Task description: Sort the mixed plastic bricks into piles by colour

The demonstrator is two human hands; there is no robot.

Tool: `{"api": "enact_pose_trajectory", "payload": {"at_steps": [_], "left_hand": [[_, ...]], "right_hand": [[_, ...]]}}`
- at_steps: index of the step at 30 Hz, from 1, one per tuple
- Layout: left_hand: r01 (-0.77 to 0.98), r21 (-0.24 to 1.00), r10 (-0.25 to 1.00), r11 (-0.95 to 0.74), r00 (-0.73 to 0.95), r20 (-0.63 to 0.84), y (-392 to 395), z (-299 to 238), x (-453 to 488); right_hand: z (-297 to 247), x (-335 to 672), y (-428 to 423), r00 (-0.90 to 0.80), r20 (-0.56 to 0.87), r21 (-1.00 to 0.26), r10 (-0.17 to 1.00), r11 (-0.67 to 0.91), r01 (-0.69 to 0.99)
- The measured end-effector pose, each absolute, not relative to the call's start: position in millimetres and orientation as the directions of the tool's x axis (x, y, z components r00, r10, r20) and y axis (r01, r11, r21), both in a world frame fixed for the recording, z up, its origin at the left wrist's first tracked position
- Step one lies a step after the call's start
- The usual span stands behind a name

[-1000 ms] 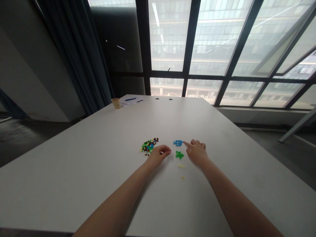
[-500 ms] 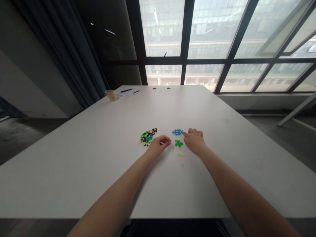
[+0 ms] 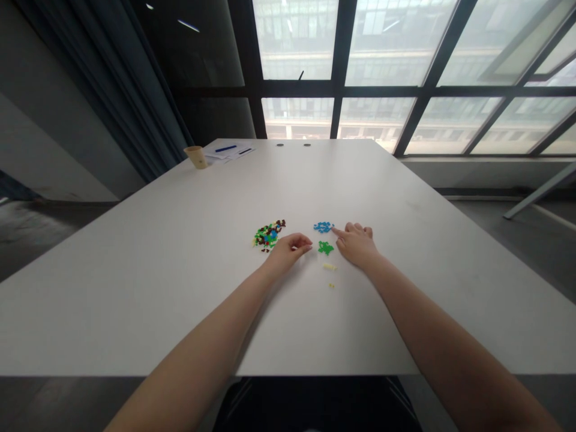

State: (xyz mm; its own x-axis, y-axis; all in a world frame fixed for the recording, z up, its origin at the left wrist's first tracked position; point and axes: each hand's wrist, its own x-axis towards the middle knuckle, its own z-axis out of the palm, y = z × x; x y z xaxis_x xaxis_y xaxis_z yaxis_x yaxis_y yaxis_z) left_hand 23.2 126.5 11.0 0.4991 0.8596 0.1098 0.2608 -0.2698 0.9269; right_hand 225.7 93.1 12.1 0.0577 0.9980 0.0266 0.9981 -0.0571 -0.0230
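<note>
My left hand [image 3: 290, 250] rests between the mixed pile and the sorted groups, thumb and fingertips brought together in a pinch. Whether anything small sits in that pinch, I cannot make out. Just beyond it lies the mixed heap of tiny brown, green, blue, yellow and red building bricks [image 3: 265, 235], partly covered by the hand. My right hand [image 3: 356, 245] lies on the table with its index finger stretched out, its tip at the right edge of the blue bricks [image 3: 323, 227]. Green bricks [image 3: 325, 248] form a cluster between the hands.
Nearer to me are a short row of pale yellow bricks [image 3: 329, 266] and a few small yellow ones [image 3: 332, 285]. A paper cup [image 3: 196, 157] stands at the white table's far left, beside papers [image 3: 220, 154] and a blue pen [image 3: 225, 148]. Two dark round discs mark the far end.
The whole view has tilted slightly downward, so the table appears higher. Both hands keep nearly the same places relative to the bricks.
</note>
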Motion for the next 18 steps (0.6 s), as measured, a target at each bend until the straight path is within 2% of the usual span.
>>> {"api": "enact_pose_trajectory", "payload": {"at_steps": [12,18], "left_hand": [[0.259,0.930,0.861,-0.262,0.497,0.105,125.4,13.0,22.5],[0.222,0.945,0.855,-0.241,0.508,0.099,127.9,7.3,21.6]], "right_hand": [[7.7,226.1,91.0,0.061,-0.030,0.030,0.998,-0.060,0.998],[7.5,225.6,91.7,0.050,0.025,0.010,0.998,-0.050,0.999]]}}
